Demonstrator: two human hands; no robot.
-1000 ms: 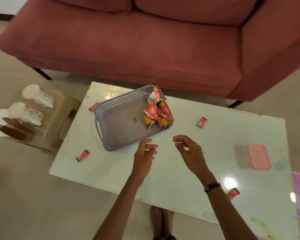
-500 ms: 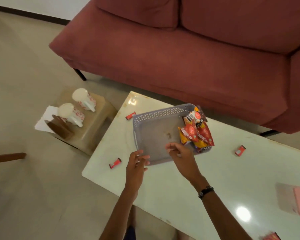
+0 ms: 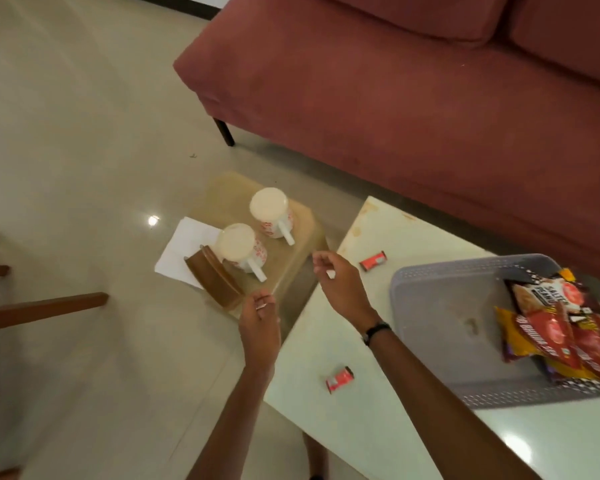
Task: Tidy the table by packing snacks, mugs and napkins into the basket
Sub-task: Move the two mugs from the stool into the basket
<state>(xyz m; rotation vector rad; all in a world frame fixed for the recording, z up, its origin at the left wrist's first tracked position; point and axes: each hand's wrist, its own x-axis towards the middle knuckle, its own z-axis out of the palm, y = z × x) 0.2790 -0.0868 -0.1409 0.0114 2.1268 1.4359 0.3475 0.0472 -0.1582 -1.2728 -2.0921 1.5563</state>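
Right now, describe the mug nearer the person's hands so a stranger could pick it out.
Left of the white table stands a low beige stool with two upside-down floral mugs. The wanted mug is the one beside the brown wooden holder; the other mug sits nearer the sofa.

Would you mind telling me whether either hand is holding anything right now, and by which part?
Nothing is held. The left hand and right hand are both empty, fingers loosely curled, near the mugs.
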